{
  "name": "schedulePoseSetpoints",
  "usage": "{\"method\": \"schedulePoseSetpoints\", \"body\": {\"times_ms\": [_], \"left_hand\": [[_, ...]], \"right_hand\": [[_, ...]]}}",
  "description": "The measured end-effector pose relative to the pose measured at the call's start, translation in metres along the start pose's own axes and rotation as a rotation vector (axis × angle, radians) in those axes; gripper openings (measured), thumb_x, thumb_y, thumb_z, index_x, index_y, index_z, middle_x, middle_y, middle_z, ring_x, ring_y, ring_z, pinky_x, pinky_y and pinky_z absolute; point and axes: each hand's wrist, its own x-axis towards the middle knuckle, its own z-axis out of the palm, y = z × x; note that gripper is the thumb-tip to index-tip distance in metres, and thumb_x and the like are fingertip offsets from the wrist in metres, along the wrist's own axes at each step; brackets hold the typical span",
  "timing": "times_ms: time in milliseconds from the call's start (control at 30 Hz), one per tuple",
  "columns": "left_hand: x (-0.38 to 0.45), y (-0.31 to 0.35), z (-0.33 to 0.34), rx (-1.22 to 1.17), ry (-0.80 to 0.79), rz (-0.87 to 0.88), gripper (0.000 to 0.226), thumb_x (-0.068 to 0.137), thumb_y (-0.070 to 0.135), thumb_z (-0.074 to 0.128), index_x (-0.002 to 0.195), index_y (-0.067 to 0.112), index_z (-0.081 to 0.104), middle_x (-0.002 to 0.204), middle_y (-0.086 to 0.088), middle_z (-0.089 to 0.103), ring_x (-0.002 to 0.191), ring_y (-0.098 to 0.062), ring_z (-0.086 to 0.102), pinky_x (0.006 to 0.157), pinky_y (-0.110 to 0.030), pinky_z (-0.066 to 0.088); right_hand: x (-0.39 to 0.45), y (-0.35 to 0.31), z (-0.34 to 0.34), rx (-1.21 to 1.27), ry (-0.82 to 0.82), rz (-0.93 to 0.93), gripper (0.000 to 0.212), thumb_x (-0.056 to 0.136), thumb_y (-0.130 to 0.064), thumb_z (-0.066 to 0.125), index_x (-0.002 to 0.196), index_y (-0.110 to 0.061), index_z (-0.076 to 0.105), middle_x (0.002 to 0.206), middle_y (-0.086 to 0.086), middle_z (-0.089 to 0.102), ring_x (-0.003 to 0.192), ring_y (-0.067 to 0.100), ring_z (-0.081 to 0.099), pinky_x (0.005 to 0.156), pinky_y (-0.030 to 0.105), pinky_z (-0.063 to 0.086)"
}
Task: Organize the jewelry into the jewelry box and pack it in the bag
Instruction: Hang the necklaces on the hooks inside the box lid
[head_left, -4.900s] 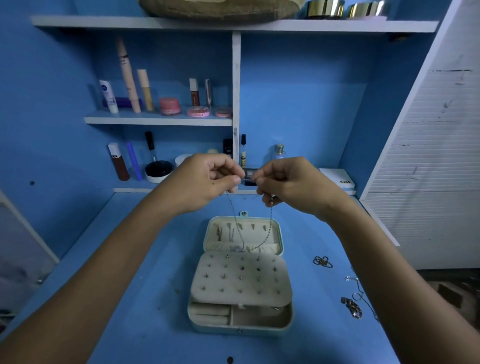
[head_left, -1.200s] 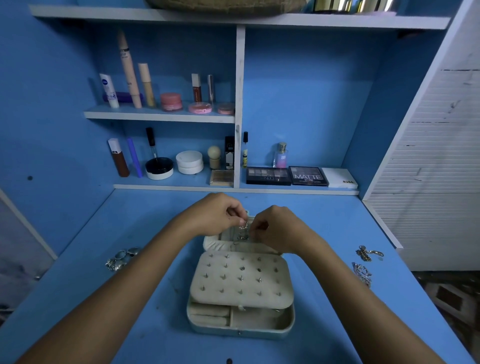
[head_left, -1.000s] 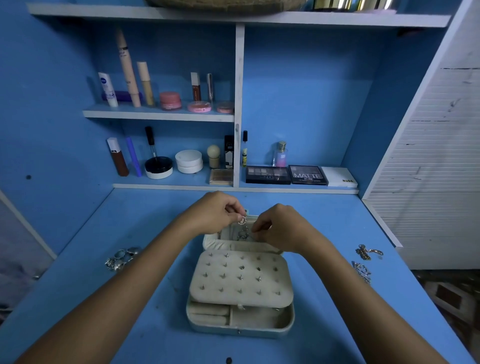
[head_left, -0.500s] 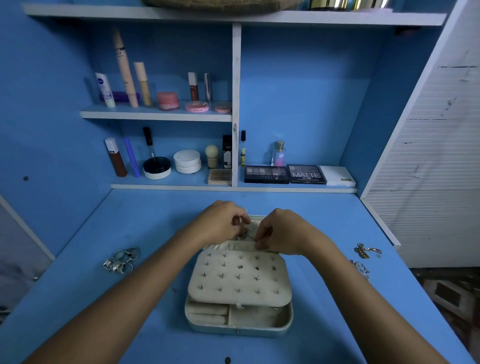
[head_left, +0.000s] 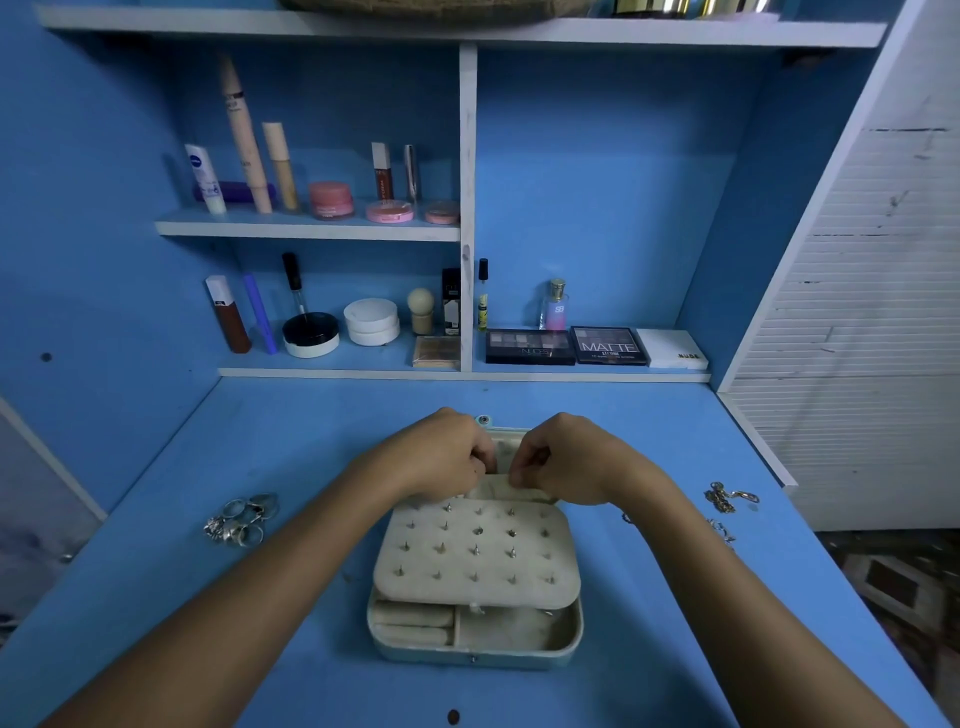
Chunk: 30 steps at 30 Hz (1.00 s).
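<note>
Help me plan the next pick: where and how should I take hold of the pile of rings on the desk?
Pinch one upstanding band at the top of the ring cluster, coming from above with the left hand. The rings lie heaped and overlapping, so the flat ones give little edge.

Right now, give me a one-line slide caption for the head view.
Left hand and right hand work at the lid pocket of the open cream jewelry box on the blue desk.

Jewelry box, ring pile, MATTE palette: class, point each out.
Jewelry box (head_left: 475, 558): head view, on its studded earring panel.
Ring pile (head_left: 241, 519): head view, middle of the cluster.
MATTE palette (head_left: 609, 346): head view, on its lid lettering.
</note>
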Motion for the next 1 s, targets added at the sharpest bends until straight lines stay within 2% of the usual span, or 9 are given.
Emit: {"method": "schedulePoseSetpoints", "body": {"times_ms": [100,300,433,500,667,767,867,933,1000], "left_hand": [[-0.0010,0.0007,-0.0026,-0.019,-0.044,-0.022,0.030,0.092,0.011,0.047,0.098,0.021,0.075,0.094,0.003,0.068,0.072,-0.017,0.063,0.062,-0.029,0.051],[0.0006,-0.0005,-0.0027,-0.056,-0.037,-0.030,0.026,0.093,0.018,0.051,0.106,0.026,0.071,0.096,0.010,0.064,0.085,-0.009,0.062,0.070,-0.023,0.048],[0.0011,-0.0005,-0.0004,-0.051,-0.067,-0.051,0.020,0.093,0.020,0.051,0.098,0.027,0.070,0.090,0.014,0.060,0.084,-0.010,0.061,0.066,-0.021,0.045],[0.0016,0.0000,-0.0026,-0.045,-0.094,-0.061,0.021,0.093,0.022,0.051,0.095,0.024,0.071,0.090,0.010,0.063,0.081,-0.015,0.064,0.064,-0.024,0.048],[0.0024,-0.0002,-0.0045,-0.031,-0.116,-0.060,0.024,0.093,0.024,0.051,0.079,0.019,0.069,0.073,0.008,0.062,0.065,-0.013,0.054,0.058,-0.025,0.042],[0.0027,0.0010,-0.0017,-0.011,-0.105,-0.056,0.022,0.090,0.027,0.053,0.075,0.019,0.068,0.084,0.003,0.067,0.071,-0.014,0.058,0.062,-0.030,0.047],[0.0010,0.0037,-0.0026,-0.022,-0.103,-0.056,0.015,0.089,0.030,0.054,0.088,0.025,0.068,0.094,0.007,0.064,0.083,-0.012,0.062,0.072,-0.032,0.052],[-0.0005,0.0050,-0.0042,-0.026,-0.106,-0.051,0.015,0.089,0.032,0.055,0.093,0.028,0.068,0.096,0.009,0.063,0.086,-0.012,0.062,0.075,-0.033,0.053],[-0.0006,0.0057,-0.0045,-0.013,-0.106,-0.049,0.018,0.088,0.032,0.055,0.090,0.025,0.071,0.094,0.007,0.066,0.086,-0.015,0.064,0.075,-0.035,0.054]], "right_hand": [[0.0001,0.0008,0.0001,0.005,0.003,-0.009,0.015,0.089,-0.020,0.071,0.079,-0.030,0.072,0.081,-0.012,0.067,0.071,0.003,0.060,0.060,0.013,0.045],[-0.0001,0.0015,-0.0007,0.001,-0.001,-0.010,0.008,0.090,-0.023,0.070,0.084,-0.028,0.073,0.084,-0.012,0.066,0.073,0.003,0.059,0.059,0.012,0.042],[0.0004,0.0012,-0.0007,-0.003,-0.009,-0.003,0.009,0.090,-0.024,0.071,0.082,-0.029,0.071,0.083,-0.011,0.065,0.072,0.003,0.058,0.059,0.013,0.041],[0.0006,0.0011,-0.0007,-0.008,-0.012,-0.004,0.009,0.090,-0.024,0.071,0.082,-0.029,0.071,0.084,-0.011,0.066,0.074,0.004,0.059,0.060,0.014,0.042],[0.0011,0.0017,-0.0001,-0.004,-0.007,-0.002,0.004,0.090,-0.025,0.071,0.086,-0.026,0.074,0.086,-0.009,0.068,0.075,0.005,0.060,0.061,0.016,0.043],[0.0011,0.0022,0.0004,-0.007,-0.004,-0.003,0.004,0.089,-0.026,0.071,0.088,-0.025,0.075,0.084,-0.009,0.067,0.073,0.005,0.059,0.061,0.016,0.043],[0.0009,0.0014,0.0000,-0.009,-0.005,0.001,0.005,0.089,-0.024,0.070,0.089,-0.025,0.075,0.086,-0.008,0.067,0.075,0.006,0.059,0.062,0.017,0.044],[0.0007,0.0007,0.0001,-0.010,-0.004,0.005,0.005,0.089,-0.024,0.070,0.088,-0.025,0.075,0.088,-0.007,0.068,0.076,0.008,0.060,0.063,0.017,0.045],[0.0006,0.0004,0.0010,-0.009,-0.004,0.008,0.005,0.089,-0.022,0.070,0.087,-0.024,0.075,0.090,-0.005,0.070,0.078,0.010,0.063,0.065,0.019,0.048]]}}
